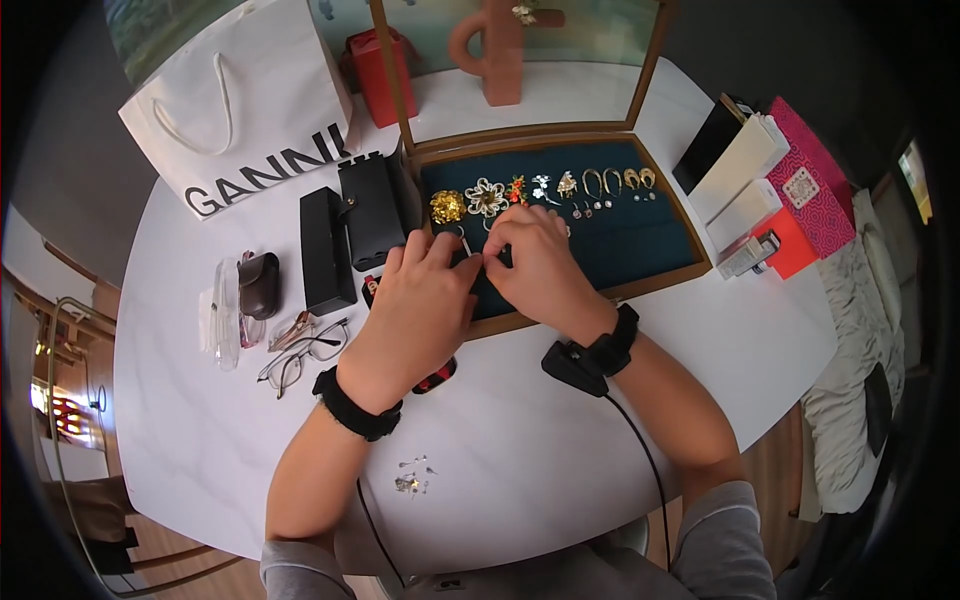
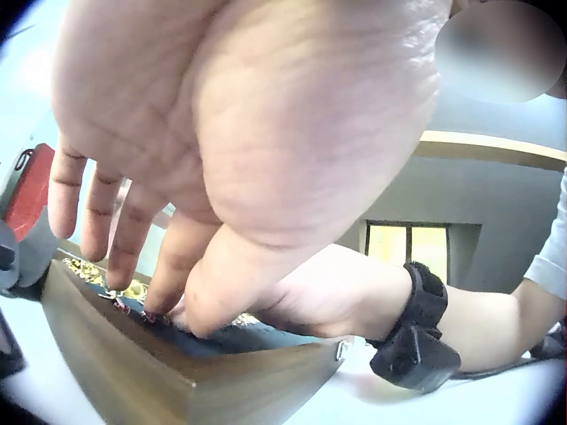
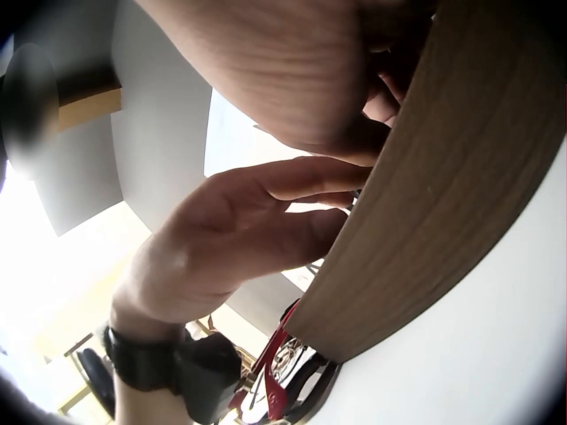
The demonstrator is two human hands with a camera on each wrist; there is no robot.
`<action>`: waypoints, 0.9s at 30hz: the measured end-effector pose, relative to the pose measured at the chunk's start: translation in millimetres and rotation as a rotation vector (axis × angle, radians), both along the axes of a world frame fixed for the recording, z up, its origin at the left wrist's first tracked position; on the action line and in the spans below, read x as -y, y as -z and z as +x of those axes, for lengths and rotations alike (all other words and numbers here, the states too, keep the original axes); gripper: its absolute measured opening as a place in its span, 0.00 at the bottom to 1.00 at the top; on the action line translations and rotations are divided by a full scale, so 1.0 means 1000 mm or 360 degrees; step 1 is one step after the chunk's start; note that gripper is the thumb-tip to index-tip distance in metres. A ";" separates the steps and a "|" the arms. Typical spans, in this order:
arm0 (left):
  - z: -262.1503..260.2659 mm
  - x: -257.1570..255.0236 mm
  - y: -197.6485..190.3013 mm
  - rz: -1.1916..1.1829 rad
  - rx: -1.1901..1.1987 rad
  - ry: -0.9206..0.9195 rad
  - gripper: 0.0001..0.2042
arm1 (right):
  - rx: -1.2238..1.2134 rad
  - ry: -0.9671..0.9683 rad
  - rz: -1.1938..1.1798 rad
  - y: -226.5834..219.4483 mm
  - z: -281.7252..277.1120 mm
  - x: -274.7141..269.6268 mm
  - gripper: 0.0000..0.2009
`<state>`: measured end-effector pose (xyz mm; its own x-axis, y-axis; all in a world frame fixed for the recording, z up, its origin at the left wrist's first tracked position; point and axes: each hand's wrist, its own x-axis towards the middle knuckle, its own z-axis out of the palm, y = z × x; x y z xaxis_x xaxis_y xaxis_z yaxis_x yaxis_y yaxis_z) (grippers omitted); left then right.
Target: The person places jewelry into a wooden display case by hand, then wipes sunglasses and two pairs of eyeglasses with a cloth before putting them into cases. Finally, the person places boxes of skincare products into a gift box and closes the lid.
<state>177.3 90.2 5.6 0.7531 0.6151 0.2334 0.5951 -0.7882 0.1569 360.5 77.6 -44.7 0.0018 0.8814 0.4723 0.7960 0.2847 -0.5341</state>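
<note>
We see a thin, pale, silvery piece [image 1: 463, 241] in the near left part of the jewellery box [image 1: 640, 250]. Its long axis runs roughly away from the person, and it lies just beyond the fingertips of the left hand [image 1: 412, 312], the nearer of the 2. That hand's fingers are partly bent; the right hand [image 1: 543, 268] brings finger and thumb together. We cannot tell whether either grips anything. Behind sit a crinkled gold ornament [image 1: 447, 207] and a pale flower ornament [image 1: 487, 196].
</note>
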 end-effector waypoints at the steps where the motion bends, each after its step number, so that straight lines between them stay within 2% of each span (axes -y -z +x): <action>1: 0.000 0.000 0.000 0.0010 -0.0012 -0.0002 0.20 | -0.0012 -0.0005 0.0016 0.001 0.000 0.000 0.04; 19: -0.001 -0.003 0.004 0.0064 0.0011 -0.0010 0.22 | -0.0078 -0.0146 0.0026 -0.007 0.008 0.001 0.04; 23: 0.000 -0.001 0.002 0.0030 -0.0012 -0.0012 0.22 | -0.0114 -0.0059 0.0071 -0.016 0.021 -0.005 0.04; 26: 0.000 0.000 0.000 0.0014 -0.0001 -0.0015 0.22 | -0.0257 -0.0138 -0.0049 -0.028 0.028 -0.004 0.04; 27: 0.000 0.001 0.000 0.0013 0.0018 -0.0027 0.21 | -0.0306 -0.0186 -0.0193 -0.031 0.029 -0.003 0.03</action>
